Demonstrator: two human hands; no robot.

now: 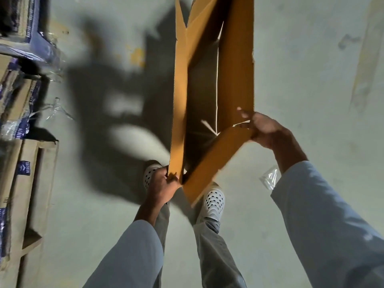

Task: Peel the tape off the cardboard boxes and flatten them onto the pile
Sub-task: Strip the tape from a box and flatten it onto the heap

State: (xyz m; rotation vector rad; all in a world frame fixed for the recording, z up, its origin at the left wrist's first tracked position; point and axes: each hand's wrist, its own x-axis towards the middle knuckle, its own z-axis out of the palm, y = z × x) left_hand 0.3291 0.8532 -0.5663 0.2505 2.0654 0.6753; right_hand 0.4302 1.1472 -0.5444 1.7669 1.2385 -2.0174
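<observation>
We hold the opened cardboard box (234, 65) up above the floor (301, 84), our left hand (164, 186) pinching its near corner, our right hand (268, 129) gripping a flap edge. Stacked cartons (22, 179) line the left; a plastic scrap (270, 177) lies near our right sleeve.

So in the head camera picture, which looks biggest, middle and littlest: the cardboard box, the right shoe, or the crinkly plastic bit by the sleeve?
1. cardboard box, biggest by far.
2. right shoe.
3. plastic bit, littlest, though partly hidden behind the sleeve.
</observation>
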